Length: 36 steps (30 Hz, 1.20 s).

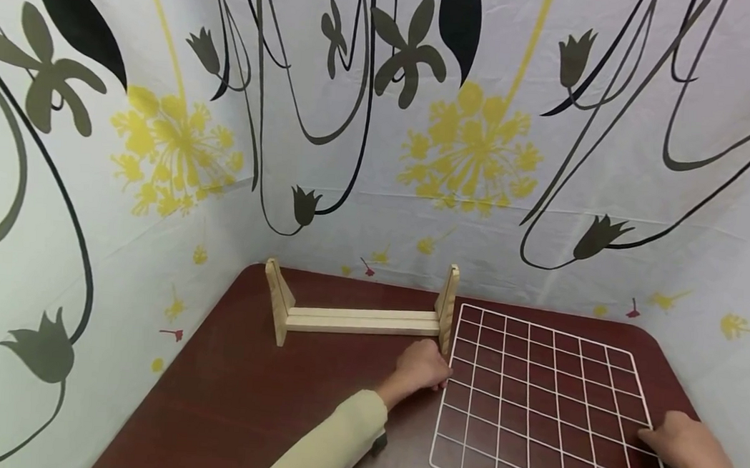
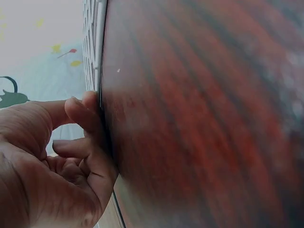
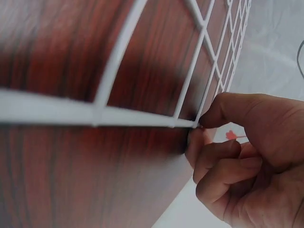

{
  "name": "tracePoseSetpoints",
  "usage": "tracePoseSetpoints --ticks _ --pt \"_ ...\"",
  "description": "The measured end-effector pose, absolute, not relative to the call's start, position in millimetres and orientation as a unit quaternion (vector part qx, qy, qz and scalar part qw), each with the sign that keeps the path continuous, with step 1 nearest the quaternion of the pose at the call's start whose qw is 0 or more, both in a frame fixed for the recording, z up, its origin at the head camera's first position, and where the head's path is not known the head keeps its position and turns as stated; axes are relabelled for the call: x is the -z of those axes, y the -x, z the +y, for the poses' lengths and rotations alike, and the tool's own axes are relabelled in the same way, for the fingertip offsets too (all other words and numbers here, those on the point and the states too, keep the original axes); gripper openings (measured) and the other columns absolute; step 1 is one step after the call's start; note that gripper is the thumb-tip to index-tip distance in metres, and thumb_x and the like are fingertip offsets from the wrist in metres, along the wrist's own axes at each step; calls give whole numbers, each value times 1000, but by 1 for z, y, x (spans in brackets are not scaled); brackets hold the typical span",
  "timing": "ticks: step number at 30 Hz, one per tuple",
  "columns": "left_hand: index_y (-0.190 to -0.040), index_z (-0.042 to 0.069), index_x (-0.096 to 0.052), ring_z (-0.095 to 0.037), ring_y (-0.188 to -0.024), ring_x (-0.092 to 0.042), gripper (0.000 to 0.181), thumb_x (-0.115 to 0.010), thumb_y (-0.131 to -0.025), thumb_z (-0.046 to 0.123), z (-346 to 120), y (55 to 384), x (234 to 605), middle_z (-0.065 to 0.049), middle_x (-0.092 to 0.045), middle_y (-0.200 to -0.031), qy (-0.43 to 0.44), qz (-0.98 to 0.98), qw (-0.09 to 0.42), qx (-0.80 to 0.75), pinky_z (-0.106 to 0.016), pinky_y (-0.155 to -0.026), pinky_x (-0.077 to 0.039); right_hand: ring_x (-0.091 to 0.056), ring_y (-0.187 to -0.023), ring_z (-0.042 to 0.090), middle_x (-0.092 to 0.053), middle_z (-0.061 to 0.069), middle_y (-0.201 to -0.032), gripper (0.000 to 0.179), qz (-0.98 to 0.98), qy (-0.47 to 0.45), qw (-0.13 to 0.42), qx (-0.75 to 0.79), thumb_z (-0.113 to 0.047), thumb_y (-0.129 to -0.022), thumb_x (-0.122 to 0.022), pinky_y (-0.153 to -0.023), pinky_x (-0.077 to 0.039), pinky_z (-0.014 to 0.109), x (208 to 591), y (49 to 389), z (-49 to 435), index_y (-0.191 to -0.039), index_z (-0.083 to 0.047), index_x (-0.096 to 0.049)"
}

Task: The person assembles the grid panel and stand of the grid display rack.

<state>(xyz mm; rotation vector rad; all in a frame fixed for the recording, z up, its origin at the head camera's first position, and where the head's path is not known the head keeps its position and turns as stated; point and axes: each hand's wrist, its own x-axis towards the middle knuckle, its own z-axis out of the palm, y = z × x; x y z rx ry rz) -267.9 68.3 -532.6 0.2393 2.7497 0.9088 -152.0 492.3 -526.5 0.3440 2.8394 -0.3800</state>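
A white wire grid panel [image 1: 501, 392] lies flat over the right part of the table, long wires crossing into squares. At its left edge, my left hand [image 1: 421, 366] pinches the border wire; in the left wrist view the thumb and index fingertips meet at the wire [image 2: 98, 52], low against the tabletop. My right hand [image 1: 691, 446] holds the opposite edge. The right wrist view shows thumb and index finger pinching the rim [image 3: 137, 117], the other fingers curled beneath. Just beyond my left hand stands a pale wooden rack [image 1: 363, 321] with two upright ends joined by crossbars.
The dark red wood-grain table [image 1: 210, 396] has rounded far corners. Fabric printed with flowers [image 1: 380, 155] hangs behind it and along both sides. A small dark object [image 1: 379, 443] shows under the left sleeve [image 1: 336, 439].
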Motion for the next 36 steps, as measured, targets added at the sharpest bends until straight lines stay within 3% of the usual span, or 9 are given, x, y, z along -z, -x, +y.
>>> tracePoseSetpoints --ticks 9,13,16,20,23,27,36 --pt "-49 22 -66 -7 -37 -57 31 -70 -78 30 74 269 535 9 -59 -42 -79 939 137 -306 -25 -43 -45 -57 -65 27 -59 17 -72 53 968 -140 153 142 -47 -80 -68 -59 -45 45 533 148 496 -79 4 -56" --pt "-49 20 -67 -9 -35 -56 31 -73 -77 31 74 270 534 6 -61 -43 -66 937 143 -312 -27 -39 -47 -60 -66 33 -62 21 -73 53 974 -121 131 137 -48 -80 -69 -59 -46 48 532 149 498 -75 4 -58" --pt "-49 21 -66 -10 -35 -57 32 -73 -77 35 75 270 532 6 -61 -44 -72 945 137 -289 -27 -40 -46 -59 -64 30 -62 16 -68 47 979 -107 110 134 -46 -81 -69 -57 -45 46 531 150 500 -67 -3 -57" --pt "-49 23 -64 -9 -35 -55 33 -73 -77 40 76 270 529 8 -59 -42 -94 957 134 -239 -28 -42 -43 -41 -52 15 -43 -4 -51 46 980 -104 101 139 -45 -82 -66 -51 -36 33 533 149 503 -53 -16 -45" --pt "-56 25 -60 -8 -34 -54 28 -73 -76 39 77 272 526 10 -58 -41 -114 962 129 -214 -28 -42 -43 -31 -51 11 -32 -10 -48 49 978 -105 104 145 -44 -85 -63 -52 -29 28 533 148 505 -49 -21 -39" --pt "-63 27 -55 -6 -35 -53 27 -75 -74 42 78 273 524 12 -57 -40 -127 968 113 -187 -27 -43 -42 -36 -54 11 -39 -9 -51 46 976 -108 115 153 -44 -88 -60 -53 -30 28 532 146 504 -53 -20 -44" --pt "-54 25 -60 -6 -36 -55 34 -74 -72 49 78 275 527 11 -57 -41 -153 968 131 -153 -23 -40 -45 -42 -57 12 -46 -5 -59 35 970 -129 96 184 -37 -91 -57 -54 -32 27 532 132 492 -70 -11 -50"
